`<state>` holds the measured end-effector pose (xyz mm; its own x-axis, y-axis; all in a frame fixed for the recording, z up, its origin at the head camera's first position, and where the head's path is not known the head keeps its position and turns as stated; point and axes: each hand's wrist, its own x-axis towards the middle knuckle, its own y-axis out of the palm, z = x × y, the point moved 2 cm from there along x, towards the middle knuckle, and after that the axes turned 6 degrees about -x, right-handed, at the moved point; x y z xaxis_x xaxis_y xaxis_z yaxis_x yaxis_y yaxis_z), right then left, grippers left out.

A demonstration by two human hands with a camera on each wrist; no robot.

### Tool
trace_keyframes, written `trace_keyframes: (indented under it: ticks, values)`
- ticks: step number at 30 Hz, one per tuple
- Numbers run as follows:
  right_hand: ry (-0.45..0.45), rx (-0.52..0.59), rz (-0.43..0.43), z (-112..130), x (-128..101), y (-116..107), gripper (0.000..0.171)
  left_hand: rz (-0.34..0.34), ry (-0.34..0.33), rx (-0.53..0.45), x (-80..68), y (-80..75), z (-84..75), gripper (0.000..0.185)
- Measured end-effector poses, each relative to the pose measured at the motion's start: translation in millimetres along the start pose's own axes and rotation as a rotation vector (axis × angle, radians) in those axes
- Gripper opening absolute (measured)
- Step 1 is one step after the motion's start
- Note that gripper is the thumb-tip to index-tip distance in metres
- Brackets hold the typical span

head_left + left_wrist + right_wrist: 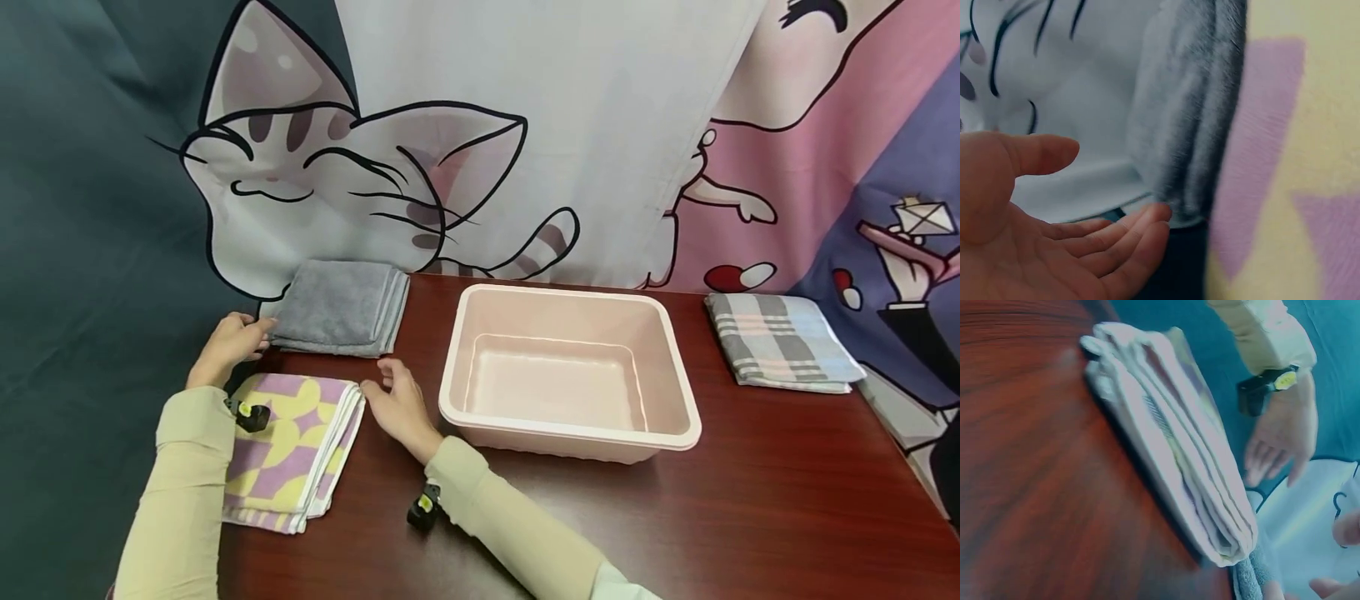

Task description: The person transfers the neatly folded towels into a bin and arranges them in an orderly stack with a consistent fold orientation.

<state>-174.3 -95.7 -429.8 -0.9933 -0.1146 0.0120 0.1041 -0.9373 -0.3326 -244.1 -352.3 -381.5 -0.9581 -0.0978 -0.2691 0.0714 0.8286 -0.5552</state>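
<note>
A folded grey towel [337, 304] lies against the curtain at the back left. My left hand [231, 346] is at its left edge; in the left wrist view the fingers [1138, 247] extend close to the towel's lower corner, thumb apart, palm bare. Nearer me is a folded yellow and purple towel [288, 442], its layered white edges [1179, 450] facing right. My right hand [397, 408] hovers by that towel's far right corner with loosely bent fingers and holds nothing. Whether it touches the towel cannot be told.
A pale pink plastic basin [562, 433] stands mid-table, just right of my right hand. A folded plaid towel [780, 342] lies at the far right. A curtain with cartoon cats [450, 67] hangs behind the dark red wooden table [750, 500].
</note>
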Motion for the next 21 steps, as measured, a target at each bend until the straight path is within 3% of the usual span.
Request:
trace_keyframes:
  ticks: [3, 9, 17, 21]
  values:
    - [0.032, 0.017, -0.050, 5, 15, 7, 0.036, 0.047, -0.037, -0.054, 9.6, -1.9, 9.5, 0.079]
    - [0.105, 0.014, -0.104, -2, 35, 19, 0.040, 0.187, -0.185, -0.141, 25.1, 1.3, 23.7, 0.082]
    - [0.151, 0.055, -0.168, -18, 59, 30, 0.043, 0.193, -0.158, -0.262, 29.5, -0.5, 31.4, 0.079]
    - [0.176, 0.101, -0.236, -23, 71, 28, 0.042, 0.214, -0.196, -0.343, 36.3, 1.4, 31.5, 0.076]
